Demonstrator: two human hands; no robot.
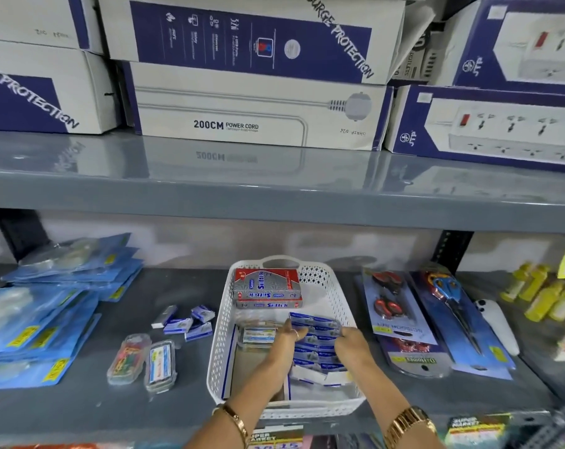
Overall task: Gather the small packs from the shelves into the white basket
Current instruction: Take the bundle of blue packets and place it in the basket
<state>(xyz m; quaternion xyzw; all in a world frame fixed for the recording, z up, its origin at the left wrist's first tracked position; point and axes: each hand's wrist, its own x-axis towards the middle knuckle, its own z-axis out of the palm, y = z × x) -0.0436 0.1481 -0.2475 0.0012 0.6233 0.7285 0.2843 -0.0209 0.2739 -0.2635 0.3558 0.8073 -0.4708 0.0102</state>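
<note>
A: Where do the hands sit?

B: Both are inside the white basket (334, 288). The left hand (289, 337) and the right hand (350, 343) close their fingers on opposite sides of a block of small blue packs (316, 335), left on its left edge, right on its right edge.

A: How does that block run?

B: Its long axis goes from the near rim toward the basket's far handle, the packs stacked in rows along it (the print is too blurred to read).

A: Anything else in there?

B: Two red and silver Softek boxes (266, 288) lie at the far end, long sides across the basket. A clear case (256, 337) sits just beside the left hand.

A: And outside?

B: Loose small blue packs (190, 322) lie scattered on the grey shelf (177, 403) left of the basket, pointing different ways, with two clear plastic cases (143, 364) nearer the camera. Blue flat packets (48, 309) are piled far left; carded scissors (452, 312) lie to the right, yellow bottles (540, 293) beyond them.

A: Above?

B: A glossy grey upper shelf (274, 176) carries power strip boxes (258, 108).
</note>
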